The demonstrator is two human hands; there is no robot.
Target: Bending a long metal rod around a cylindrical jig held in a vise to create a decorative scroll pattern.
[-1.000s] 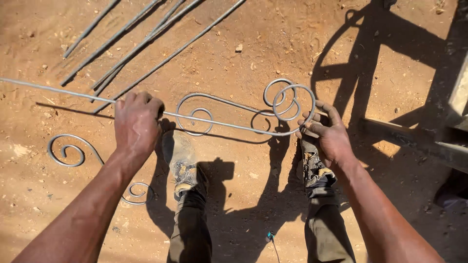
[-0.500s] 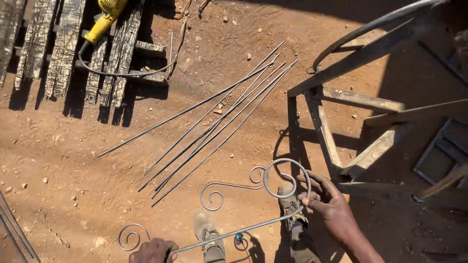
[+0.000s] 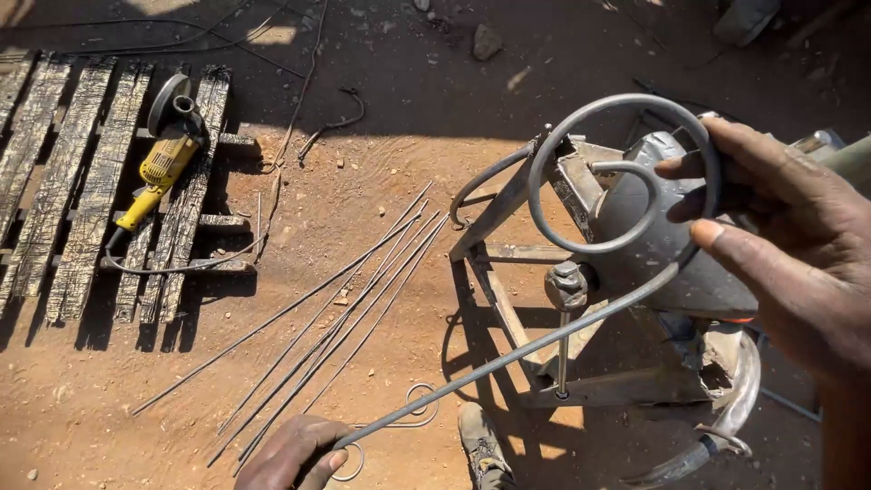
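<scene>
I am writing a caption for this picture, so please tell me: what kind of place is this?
Probably an open-air metalworking yard on bare earth. A yellow angle grinder lies on wooden planks, thin steel rods lie on the ground, and both hands, left hand and right hand, hold a scrolled iron bar.

Both hands are showing bare, with no gloves, rings or watch. The right hand (image 3: 789, 236) is appearing large at the frame's right edge, its short, pale fingernails catching the sunlight. The left hand (image 3: 295, 451) is showing at the bottom edge, no sleeve reaching it. Below, one foot is wearing a dusty, worn grey shoe (image 3: 481, 446).
</scene>
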